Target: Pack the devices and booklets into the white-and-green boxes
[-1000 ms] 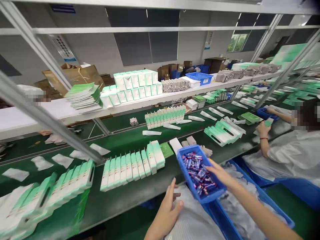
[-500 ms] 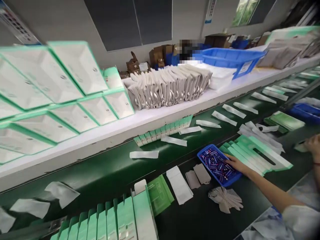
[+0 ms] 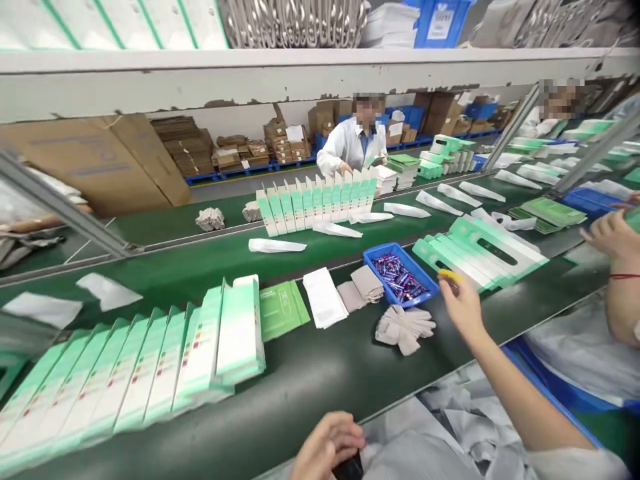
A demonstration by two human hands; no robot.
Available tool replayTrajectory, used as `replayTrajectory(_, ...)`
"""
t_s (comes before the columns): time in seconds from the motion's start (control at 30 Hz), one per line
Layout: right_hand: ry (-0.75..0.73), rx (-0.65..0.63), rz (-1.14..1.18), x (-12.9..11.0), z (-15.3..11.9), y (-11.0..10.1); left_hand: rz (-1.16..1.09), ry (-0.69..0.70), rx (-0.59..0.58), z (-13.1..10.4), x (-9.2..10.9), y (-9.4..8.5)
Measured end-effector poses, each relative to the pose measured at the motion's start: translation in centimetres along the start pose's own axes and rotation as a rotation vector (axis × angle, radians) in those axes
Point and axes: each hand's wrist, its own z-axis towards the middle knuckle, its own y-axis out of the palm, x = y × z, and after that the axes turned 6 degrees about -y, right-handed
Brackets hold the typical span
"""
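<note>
My right hand (image 3: pixel 461 301) is closed on a small yellow object (image 3: pixel 450 275) whose kind I cannot make out. It is just right of a blue tray (image 3: pixel 425 293) holding many small blue-and-red batteries (image 3: pixel 400 275). Low in the view, at the bench's near edge, my left hand (image 3: pixel 330 441) has loosely bent fingers and nothing visible in it. Close by lie folded greyish gloves (image 3: pixel 405 328), small beige folded cloths (image 3: pixel 367 285), a white paper stack (image 3: pixel 325 298) and a green booklet (image 3: pixel 283 309). Green-and-white flat cartons (image 3: pixel 480 253) lie beyond my right hand.
Open green-and-white boxes (image 3: pixel 150 367) line the left side. White pouches (image 3: pixel 277 246) are scattered over the green belt (image 3: pixel 215 257). A white shelf (image 3: pixel 200 83) crosses overhead. Opposite stands a co-worker (image 3: pixel 353 147) behind a box row (image 3: pixel 320 203); another person's hand (image 3: pixel 613 233) is at right.
My view has swung downward. My right hand has left the battery tray, moved beside it, and now shows a yellow object in its fingers. My left hand has come into view.
</note>
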Motion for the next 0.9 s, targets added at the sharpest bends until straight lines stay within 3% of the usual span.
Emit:
replayTrajectory(0.1, -0.162, -0.099, -0.034, -2.5, -5.5, -0.2, 0.043, 0.115, -0.01, -1.5, 0.1, 1.9)
replayTrajectory(0.2, -0.251, -0.185, -0.075, -4.3, -8.8, 0.7, 0.189, 0.198, -0.03, -1.5, 0.0, 3.8)
replayTrajectory(0.33, -0.28, -0.237, -0.147, -5.8, -10.6, 1.0, 0.391, 0.243, -0.026, -0.3, 0.2, 5.5)
replayTrajectory(0.5, -0.324, -0.364, -0.217, -6.9, -11.5, 0.4, 0.93, 0.397, 0.185, 3.3, 2.1, 6.3)
replayTrajectory(0.57, -0.339, -0.414, -0.208, -7.5, -11.5, 0.5, 1.096, 0.443, 0.217, 5.5, 3.4, 6.4)
replayTrajectory(0.63, -0.365, -0.483, -0.171, -8.5, -11.4, 0.5, 1.183, 0.461, 0.177, 7.5, 4.9, 6.5)
replayTrajectory(0.73, -0.367, -0.602, -0.017, -10.6, -11.0, -0.1, 1.156, 0.442, 0.012, 9.0, 7.1, 6.4)
replayTrajectory(0.9, -0.198, -0.809, 0.244, -13.5, -8.7, -1.8, 0.801, 0.329, -0.216, 8.2, 9.4, 5.8)
